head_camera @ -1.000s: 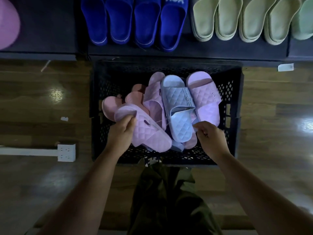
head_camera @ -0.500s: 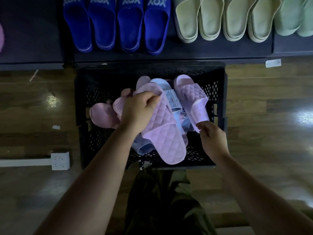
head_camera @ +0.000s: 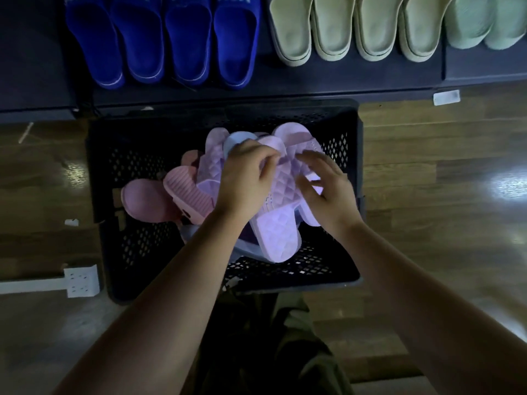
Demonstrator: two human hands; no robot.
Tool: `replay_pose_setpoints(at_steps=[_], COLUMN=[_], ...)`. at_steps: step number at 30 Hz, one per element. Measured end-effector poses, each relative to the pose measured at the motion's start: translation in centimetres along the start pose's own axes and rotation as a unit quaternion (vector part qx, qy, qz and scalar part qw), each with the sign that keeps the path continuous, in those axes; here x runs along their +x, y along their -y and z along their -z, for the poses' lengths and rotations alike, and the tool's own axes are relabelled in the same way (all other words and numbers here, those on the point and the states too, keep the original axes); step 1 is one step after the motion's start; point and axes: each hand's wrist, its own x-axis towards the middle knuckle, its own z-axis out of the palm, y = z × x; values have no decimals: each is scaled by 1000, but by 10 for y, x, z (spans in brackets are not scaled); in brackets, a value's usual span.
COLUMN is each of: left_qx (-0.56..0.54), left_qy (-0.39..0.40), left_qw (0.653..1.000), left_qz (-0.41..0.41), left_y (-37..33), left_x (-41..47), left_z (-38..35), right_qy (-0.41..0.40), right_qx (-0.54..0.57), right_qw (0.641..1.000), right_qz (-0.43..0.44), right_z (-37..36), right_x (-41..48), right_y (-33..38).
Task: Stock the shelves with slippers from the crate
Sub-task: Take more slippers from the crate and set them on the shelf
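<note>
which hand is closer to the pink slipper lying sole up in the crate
Left. The left hand is right beside the sole-up pink slipper, just to its right. The right hand is farther right, across the lilac quilted slippers.

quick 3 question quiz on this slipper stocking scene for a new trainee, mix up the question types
1. True or false: the crate is empty.
2. Which slippers lie leftmost on the shelf? A) blue B) beige C) green
3. Fill in: both hands are over the ____ slippers in the crate.

Key:
1. False. It holds lilac slippers, pink slippers and a pale blue one.
2. A. The blue slippers come first, then beige slippers, then green slippers.
3. Lilac. The left hand grips one; the right hand is spread on another.
</note>
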Motion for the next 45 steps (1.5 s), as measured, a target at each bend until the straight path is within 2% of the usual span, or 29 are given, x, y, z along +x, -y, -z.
replay_pose_setpoints(at_steps=[3, 5, 7, 9, 11, 13, 15, 18, 20, 23, 27, 31, 33, 35, 36, 38, 41, 43, 45], left_qx=[-19, -18, -11, -8, -3, 8, 13, 4, 0, -10, -12, -9, -10, -10, -13, -21, -15, -12, -12], left_qy=[-87, -96, -74, -42, -21, -12, -6, 5, 10, 19, 33, 30, 27, 23, 23, 28, 31, 31, 35], left_qw=[996, 994, 995, 995, 993, 993, 992, 989, 986, 985, 985, 985, 985, 984, 984, 981, 982, 983, 983], left_qz=[7, 41, 69, 94, 115, 121, 126, 151, 164, 174, 171, 167, 172, 174, 178, 190, 187, 179, 178], left_y=[11, 25, 40, 53, 65, 73, 78, 80, 82, 87, 88, 88, 88, 88, 88, 88, 87, 88, 91], left_x=[-6, -12, -20, -29, -37, -44, -49, -52, -51, -49, -45, -44, -45, -46, -47, -48, -51, -53, -55], left_z=[13, 19, 24, 27, 28, 29, 30, 31, 31, 30, 27, 24, 23, 23, 23, 24, 25, 24, 24], right_qy=[82, 105, 85, 90, 139, 171, 160, 29, -14, 60, 175, 184, 192, 215, 231, 240, 141, 119, 121], right_qx=[-76, -182, -256, -237, -166, -122, -98, -77, -94, -128, -115, -169, -112, 6, 21, -62, -244, -256, -204], right_qw=[992, 972, 952, 954, 963, 969, 979, 995, 995, 986, 970, 963, 966, 959, 955, 962, 959, 957, 970], right_qz=[59, 106, 145, 162, 160, 131, 82, 65, 14, -85, -125, -104, -132, -184, -182, -113, 15, 67, 63], right_z=[-13, -19, -20, -18, -14, -8, -4, 0, 1, -3, -8, -4, 1, 6, 7, 8, 3, -1, -5], right_x=[17, 25, 31, 35, 37, 40, 43, 56, 71, 87, 93, 92, 85, 75, 69, 59, 48, 44, 44], right_y=[3, 0, -1, 0, 2, 3, 6, 5, -1, -14, -12, -2, 0, -2, -4, -12, -17, -17, -15])
